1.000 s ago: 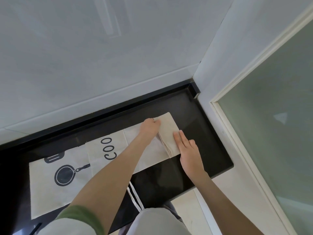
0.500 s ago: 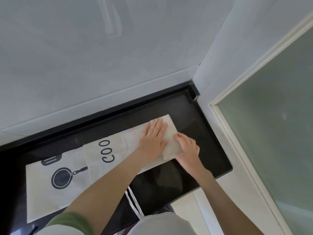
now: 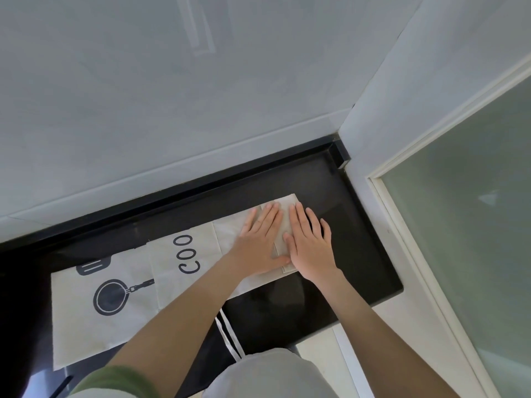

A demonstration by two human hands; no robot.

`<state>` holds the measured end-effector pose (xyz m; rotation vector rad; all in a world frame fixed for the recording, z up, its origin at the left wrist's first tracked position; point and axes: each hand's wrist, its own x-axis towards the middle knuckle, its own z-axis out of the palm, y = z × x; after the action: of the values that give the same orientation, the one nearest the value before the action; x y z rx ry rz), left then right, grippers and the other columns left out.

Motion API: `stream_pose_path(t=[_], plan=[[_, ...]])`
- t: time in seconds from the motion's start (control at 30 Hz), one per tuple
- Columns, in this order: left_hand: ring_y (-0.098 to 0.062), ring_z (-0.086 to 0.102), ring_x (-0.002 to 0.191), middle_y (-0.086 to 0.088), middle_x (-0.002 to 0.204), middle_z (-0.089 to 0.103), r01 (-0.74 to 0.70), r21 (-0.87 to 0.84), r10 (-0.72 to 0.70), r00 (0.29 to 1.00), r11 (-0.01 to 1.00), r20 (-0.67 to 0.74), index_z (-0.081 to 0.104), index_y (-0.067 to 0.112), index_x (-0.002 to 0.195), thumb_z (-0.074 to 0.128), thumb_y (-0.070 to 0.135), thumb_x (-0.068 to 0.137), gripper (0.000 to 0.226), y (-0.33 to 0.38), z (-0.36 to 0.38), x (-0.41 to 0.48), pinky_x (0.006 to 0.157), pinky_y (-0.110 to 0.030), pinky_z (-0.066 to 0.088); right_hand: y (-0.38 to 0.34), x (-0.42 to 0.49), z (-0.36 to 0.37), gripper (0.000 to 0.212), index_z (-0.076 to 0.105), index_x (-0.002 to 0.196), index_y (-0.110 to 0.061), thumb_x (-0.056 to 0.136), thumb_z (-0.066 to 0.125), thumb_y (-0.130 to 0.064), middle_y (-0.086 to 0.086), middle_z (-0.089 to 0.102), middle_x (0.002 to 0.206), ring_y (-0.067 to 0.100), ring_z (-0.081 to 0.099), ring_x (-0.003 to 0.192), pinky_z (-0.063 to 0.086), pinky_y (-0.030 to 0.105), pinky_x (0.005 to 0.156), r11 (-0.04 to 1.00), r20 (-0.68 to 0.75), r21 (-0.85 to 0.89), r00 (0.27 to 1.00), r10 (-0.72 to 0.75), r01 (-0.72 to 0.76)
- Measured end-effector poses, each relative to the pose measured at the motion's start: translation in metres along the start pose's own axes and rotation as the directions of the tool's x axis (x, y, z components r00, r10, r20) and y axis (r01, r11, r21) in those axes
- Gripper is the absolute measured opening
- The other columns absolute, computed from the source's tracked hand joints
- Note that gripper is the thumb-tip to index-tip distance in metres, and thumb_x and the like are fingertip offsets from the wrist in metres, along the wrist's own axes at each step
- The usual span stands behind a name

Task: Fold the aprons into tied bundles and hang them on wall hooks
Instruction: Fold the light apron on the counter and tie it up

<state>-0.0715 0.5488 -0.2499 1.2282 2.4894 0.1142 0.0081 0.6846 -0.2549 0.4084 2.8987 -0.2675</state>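
**Insp. A:** Loc. of item?

**Insp. B:** Cream cloth apron (image 3: pixel 169 271) w/ black pan-and-spatula print and "COO" lettering, laid flat lengthwise on glossy black countertop (image 3: pixel 359 239), near the corner by the white wall. Its right end is doubled over into a thick folded stack (image 3: pixel 284 201).

**A:** Hands?

**B:** Left hand (image 3: pixel 260 239) and right hand (image 3: pixel 310 245) lie side by side, palms down, fingers straight, pressing the stack flat. Neither is gripping anything.

**A:** Handling?

**B:** Judged light, soft and limp. It takes a crease but likely springs open if released, and the counter looks slick, so the cloth may slide. Recommend pinching the stack at both near and far corners and rolling leftward, keeping layers aligned.

**A:** Ties?

**B:** Two white fabric ties (image 3: pixel 228 331) hang off the counter front, apart from both hands. They will be needed for the knot. Snag risk if ignored.
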Motion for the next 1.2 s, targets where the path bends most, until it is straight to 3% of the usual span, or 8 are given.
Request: stream_pose_path(t=[0.3, 0.53, 0.63, 0.77, 0.83, 0.93, 1.07, 1.2], plan=[[-0.025, 0.042, 0.136, -0.01, 0.144, 0.048, 0.064, -0.058, -0.059, 0.995, 0.996, 0.08, 0.051, 0.006, 0.136, 0.027, 0.072, 0.082, 0.089, 0.004, 0.001, -0.018, 0.112, -0.045, 0.023, -0.015, 0.017, -0.009, 0.052, 0.039, 0.146, -0.021, 0.098, 0.038, -0.042, 0.006, 0.053, 0.136, 0.029, 0.054, 0.117, 0.045, 0.047, 0.093, 0.994, -0.086, -0.012, 0.99, 0.109, -0.11], [-0.02, -0.002, 0.149, -0.006, 0.161, 0.007, 0.007, -0.051, -0.009, 0.999, 0.999, -0.048, 0.017, 0.011, 0.153, 0.046, 0.066, 0.088, 0.09, -0.002, 0.005, -0.019, 0.113, -0.033, -0.019, -0.014, 0.012, -0.025, 0.059, 0.034, 0.137, -0.012, 0.091, 0.058, -0.041, 0.008, 0.049, 0.126, 0.022, 0.055, 0.107, 0.05, 0.032, 0.083, 0.876, 0.073, 0.274, 0.917, 0.393, -0.397], [-0.028, 0.018, 0.146, -0.012, 0.157, 0.025, 0.022, -0.061, -0.024, 0.999, 0.998, -0.036, 0.032, 0.008, 0.148, 0.056, 0.064, 0.084, 0.088, 0.003, 0.003, -0.021, 0.117, -0.041, 0.0, -0.005, 0.006, -0.038, 0.027, 0.043, 0.11, -0.014, 0.092, 0.056, -0.029, 0.005, 0.057, 0.102, 0.016, 0.057, 0.082, 0.046, 0.026, 0.062, 0.741, 0.355, 0.428, 0.851, 0.388, -0.517], [-0.027, 0.055, 0.114, -0.009, 0.131, 0.052, 0.143, -0.205, -0.167, 0.98, 0.968, -0.107, 0.054, 0.013, 0.131, 0.071, 0.052, 0.076, 0.07, 0.021, -0.008, -0.026, 0.098, -0.035, 0.044, -0.005, -0.009, -0.044, 0.009, 0.052, 0.09, -0.014, 0.094, 0.054, -0.023, 0.002, 0.06, 0.09, 0.012, 0.058, 0.078, 0.045, 0.02, 0.063, 0.718, 0.327, 0.568, 0.911, 0.25, -0.401], [-0.022, 0.048, 0.116, -0.009, 0.134, 0.045, 0.187, -0.456, -0.246, 0.966, 0.87, -0.073, 0.048, 0.01, 0.135, 0.053, 0.033, 0.095, 0.047, 0.027, -0.02, -0.024, 0.097, -0.026, 0.039, -0.011, -0.015, -0.045, 0.013, 0.052, 0.085, -0.013, 0.094, 0.056, -0.021, 0.002, 0.057, 0.086, 0.014, 0.057, 0.077, 0.044, 0.019, 0.064, 0.744, 0.237, 0.594, 0.951, 0.201, -0.305], [-0.028, 0.051, 0.115, -0.014, 0.124, 0.056, 0.361, -0.81, -0.453, 0.881, 0.461, 0.135, 0.055, 0.005, 0.122, 0.037, 0.031, 0.102, 0.037, 0.027, -0.044, -0.025, 0.094, -0.031, 0.039, -0.024, -0.026, -0.047, 0.016, 0.052, 0.082, -0.009, 0.092, 0.058, -0.02, 0.0, 0.053, 0.084, 0.016, 0.055, 0.077, 0.045, 0.021, 0.067, 0.746, 0.15, 0.641, 0.982, 0.111, -0.182], [-0.016, 0.058, 0.086, -0.003, 0.097, 0.058, 0.529, -0.784, -0.508, 0.797, 0.324, 0.328, 0.049, 0.013, 0.11, 0.039, 0.058, 0.095, 0.049, 0.031, -0.059, -0.024, 0.075, -0.028, 0.044, -0.045, -0.037, -0.05, 0.013, 0.06, 0.105, -0.018, 0.092, 0.062, -0.021, -0.007, 0.058, 0.104, 0.007, 0.058, 0.096, 0.051, 0.025, 0.087, 0.659, 0.117, 0.749, 0.993, -0.026, -0.071], [-0.016, 0.053, 0.085, -0.005, 0.097, 0.054, 0.613, -0.779, -0.543, 0.704, 0.136, 0.459, 0.052, 0.009, 0.118, 0.036, 0.036, 0.101, 0.035, 0.018, -0.057, -0.026, 0.079, -0.03, 0.046, -0.061, -0.048, -0.042, 0.055, 0.046, 0.129, -0.032, 0.082, 0.072, -0.035, -0.015, 0.047, 0.127, 0.002, 0.047, 0.116, 0.039, 0.02, 0.099, 0.62, 0.174, 0.783, 0.976, -0.127, -0.059]])
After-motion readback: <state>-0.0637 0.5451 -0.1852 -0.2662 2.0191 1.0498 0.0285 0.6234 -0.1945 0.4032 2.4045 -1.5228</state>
